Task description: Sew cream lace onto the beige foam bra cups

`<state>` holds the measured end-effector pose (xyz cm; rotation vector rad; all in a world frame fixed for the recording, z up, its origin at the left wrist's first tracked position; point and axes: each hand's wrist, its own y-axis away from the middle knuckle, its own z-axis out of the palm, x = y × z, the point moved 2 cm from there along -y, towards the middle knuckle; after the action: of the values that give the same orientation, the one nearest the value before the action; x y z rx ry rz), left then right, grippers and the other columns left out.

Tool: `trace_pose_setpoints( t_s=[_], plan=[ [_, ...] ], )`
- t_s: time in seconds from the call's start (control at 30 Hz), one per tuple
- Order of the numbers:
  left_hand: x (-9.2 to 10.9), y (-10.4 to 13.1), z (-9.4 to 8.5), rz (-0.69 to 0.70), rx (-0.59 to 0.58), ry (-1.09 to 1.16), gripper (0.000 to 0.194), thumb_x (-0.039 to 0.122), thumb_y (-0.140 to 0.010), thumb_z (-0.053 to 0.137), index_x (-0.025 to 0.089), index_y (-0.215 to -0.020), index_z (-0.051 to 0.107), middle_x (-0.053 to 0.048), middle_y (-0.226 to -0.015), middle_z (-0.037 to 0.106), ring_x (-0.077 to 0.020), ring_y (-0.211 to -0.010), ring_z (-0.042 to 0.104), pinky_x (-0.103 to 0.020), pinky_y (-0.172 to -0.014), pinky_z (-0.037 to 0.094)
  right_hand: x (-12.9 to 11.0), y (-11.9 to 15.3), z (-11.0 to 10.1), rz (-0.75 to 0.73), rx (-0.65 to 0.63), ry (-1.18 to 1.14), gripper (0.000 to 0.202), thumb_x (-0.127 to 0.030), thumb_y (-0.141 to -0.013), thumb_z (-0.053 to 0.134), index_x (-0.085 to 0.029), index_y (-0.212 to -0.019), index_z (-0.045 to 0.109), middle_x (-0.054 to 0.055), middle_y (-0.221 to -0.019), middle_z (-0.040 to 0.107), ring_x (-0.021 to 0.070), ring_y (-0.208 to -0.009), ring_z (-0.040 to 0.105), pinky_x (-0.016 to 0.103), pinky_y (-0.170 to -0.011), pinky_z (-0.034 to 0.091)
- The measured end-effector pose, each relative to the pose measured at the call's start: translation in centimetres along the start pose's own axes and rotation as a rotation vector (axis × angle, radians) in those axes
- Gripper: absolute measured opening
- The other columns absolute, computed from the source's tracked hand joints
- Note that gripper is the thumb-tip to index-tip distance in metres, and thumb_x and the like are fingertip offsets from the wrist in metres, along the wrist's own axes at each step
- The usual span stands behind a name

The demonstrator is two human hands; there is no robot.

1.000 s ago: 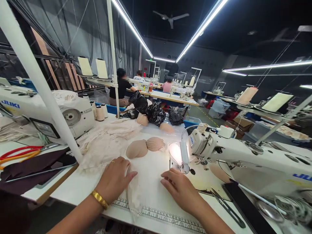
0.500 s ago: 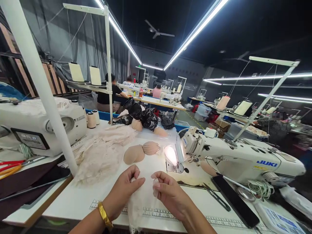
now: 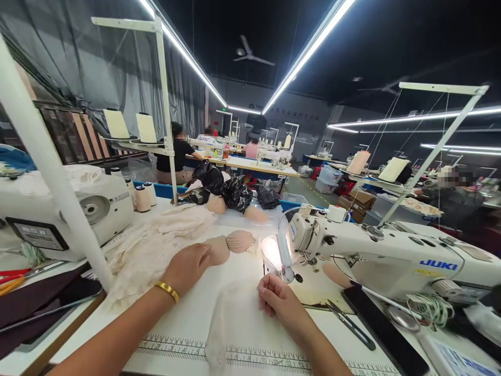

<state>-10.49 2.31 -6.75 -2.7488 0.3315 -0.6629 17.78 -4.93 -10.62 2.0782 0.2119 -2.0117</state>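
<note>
My left hand (image 3: pixel 188 270), with a gold bracelet at the wrist, reaches to a stack of plain beige bra cups (image 3: pixel 219 251). Its fingers are closed at the stack's left end and partly hide it. A pleated beige bra cup (image 3: pixel 240 242) lies just to the right of them. Over the ruler-marked table front, a sheer off-white piece of fabric (image 3: pixel 230 318) is spread out. My right hand (image 3: pixel 276 298) is closed at the fabric's right edge, its fingers curled in a pinch. Close by is the lit needle area of a JUKI sewing machine (image 3: pixel 376 250).
A heap of pale lace fabric (image 3: pixel 156 243) lies at left, by a thread stand post (image 3: pixel 168 115) and thread spools (image 3: pixel 143 198). Thread snips (image 3: pixel 350 325) and a black phone (image 3: pixel 385 331) lie at right. Black plastic bags (image 3: pixel 237 190) are behind. People sit at machines farther off.
My left hand has let go of the sheer fabric and moved forward and left to the bra cups. My right hand has shifted slightly right, and the fabric lies more spread out.
</note>
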Motion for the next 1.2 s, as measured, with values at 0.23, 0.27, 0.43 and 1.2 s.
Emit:
trace_pose_setpoints(
  t_s=[0.23, 0.27, 0.43, 1.2],
  plan=[
    [2.5, 1.1, -2.8, -0.140, 0.158, 0.165, 0.040, 0.052, -0.091, 0.050, 0.020, -0.106, 0.068, -0.011, -0.104, 0.078, -0.0310, -0.095, 0.074, -0.041, -0.083, 0.059, 0.0, 0.0, -0.2, 0.022, 0.042, -0.054, 0.029, -0.046, -0.087, 0.075, -0.021, -0.091, 0.063, 0.000, -0.079, 0.070, 0.0134, -0.065, 0.057, 0.026, -0.059, 0.041],
    [3.4, 1.6, -3.0, -0.165, 0.131, 0.303, 0.041, 0.055, -0.088, 0.054, 0.021, -0.107, 0.066, -0.009, -0.100, 0.077, -0.0291, -0.093, 0.074, -0.037, -0.079, 0.059, -0.1, 0.0, -0.2, 0.023, 0.044, -0.060, 0.031, -0.049, -0.087, 0.075, -0.020, -0.092, 0.064, 0.001, -0.082, 0.071, 0.0144, -0.068, 0.060, 0.026, -0.059, 0.042],
    [8.0, 3.9, -1.5, -0.182, -0.143, 0.669, 0.033, 0.048, -0.077, 0.066, 0.021, -0.096, 0.066, -0.003, -0.085, 0.071, -0.0250, -0.083, 0.070, -0.034, -0.073, 0.058, -0.3, 0.0, 0.0, -0.016, 0.006, -0.106, 0.055, -0.074, -0.091, 0.062, -0.019, -0.093, 0.065, 0.006, -0.086, 0.074, 0.0196, -0.078, 0.069, 0.027, -0.059, 0.045],
    [13.5, -1.4, -1.0, 0.474, -0.995, 0.880, 0.035, 0.031, -0.077, 0.082, 0.025, -0.107, 0.065, -0.004, -0.124, 0.069, -0.0280, -0.122, 0.060, -0.039, -0.107, 0.048, -11.9, 4.8, -2.5, -0.216, -0.207, 0.548, 0.004, -0.023, -0.095, 0.066, -0.023, -0.095, 0.070, -0.004, -0.075, 0.060, 0.0136, -0.068, 0.053, 0.026, -0.061, 0.039]
  ],
)
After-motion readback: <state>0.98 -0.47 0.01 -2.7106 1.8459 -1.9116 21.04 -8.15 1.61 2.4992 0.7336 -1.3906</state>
